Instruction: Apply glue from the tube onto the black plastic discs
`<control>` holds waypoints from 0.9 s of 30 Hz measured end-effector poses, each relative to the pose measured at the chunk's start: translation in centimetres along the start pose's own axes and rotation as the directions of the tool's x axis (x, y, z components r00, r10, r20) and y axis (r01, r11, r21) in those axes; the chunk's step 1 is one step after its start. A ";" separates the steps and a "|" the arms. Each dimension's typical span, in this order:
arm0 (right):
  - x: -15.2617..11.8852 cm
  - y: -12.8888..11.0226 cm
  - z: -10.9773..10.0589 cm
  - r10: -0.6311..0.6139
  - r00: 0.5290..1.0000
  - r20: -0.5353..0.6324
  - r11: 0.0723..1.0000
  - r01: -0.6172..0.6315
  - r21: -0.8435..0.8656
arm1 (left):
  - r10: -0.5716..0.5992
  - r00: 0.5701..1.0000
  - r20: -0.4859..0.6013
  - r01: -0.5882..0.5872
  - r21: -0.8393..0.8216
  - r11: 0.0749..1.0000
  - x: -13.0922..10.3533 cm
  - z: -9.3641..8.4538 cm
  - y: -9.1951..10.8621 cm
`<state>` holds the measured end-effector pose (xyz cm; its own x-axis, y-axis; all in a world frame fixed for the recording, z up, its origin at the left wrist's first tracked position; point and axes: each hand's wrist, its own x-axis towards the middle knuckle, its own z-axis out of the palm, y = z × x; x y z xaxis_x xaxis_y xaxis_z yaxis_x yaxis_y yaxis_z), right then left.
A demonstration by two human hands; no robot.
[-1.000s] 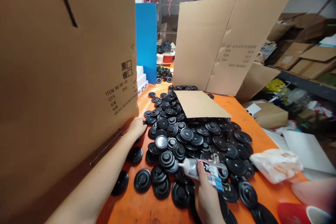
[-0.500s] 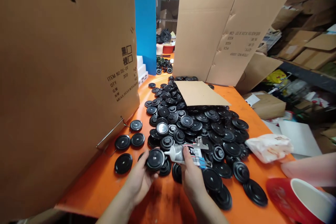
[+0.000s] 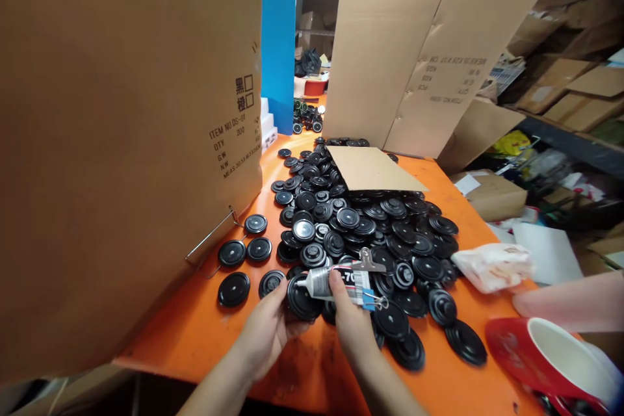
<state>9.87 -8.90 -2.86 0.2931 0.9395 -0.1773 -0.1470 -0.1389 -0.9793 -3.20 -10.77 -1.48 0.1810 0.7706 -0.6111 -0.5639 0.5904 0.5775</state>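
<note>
Orange counter (image 3: 205, 331) heaped with discs (image 3: 370, 234); left hand (image 3: 266, 331) grips one disc (image 3: 302, 299), right hand (image 3: 353, 325) grips glue tube (image 3: 336, 283); most untouched.

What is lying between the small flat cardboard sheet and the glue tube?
In the head view, the heap of black discs fills the stretch between the cardboard sheet and the glue tube.

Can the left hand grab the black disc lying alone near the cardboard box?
Probably yes, but not at once. The left hand already holds a black disc. The lone disc lies close by on the bare orange table, with nothing between them.
</note>
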 end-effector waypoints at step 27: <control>-0.9 -0.1 -0.5 -0.271 0.962 0.032 0.946 0.272 -0.173 | 0.011 0.988 0.155 -0.011 -0.002 1.000 -0.7 -0.9 0.5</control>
<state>10.06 -9.84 -2.66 0.2918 0.9515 0.0978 0.1045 0.0699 -0.9921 -4.38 -11.25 -1.22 0.2973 0.8049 -0.5136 -0.5672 0.5816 0.5831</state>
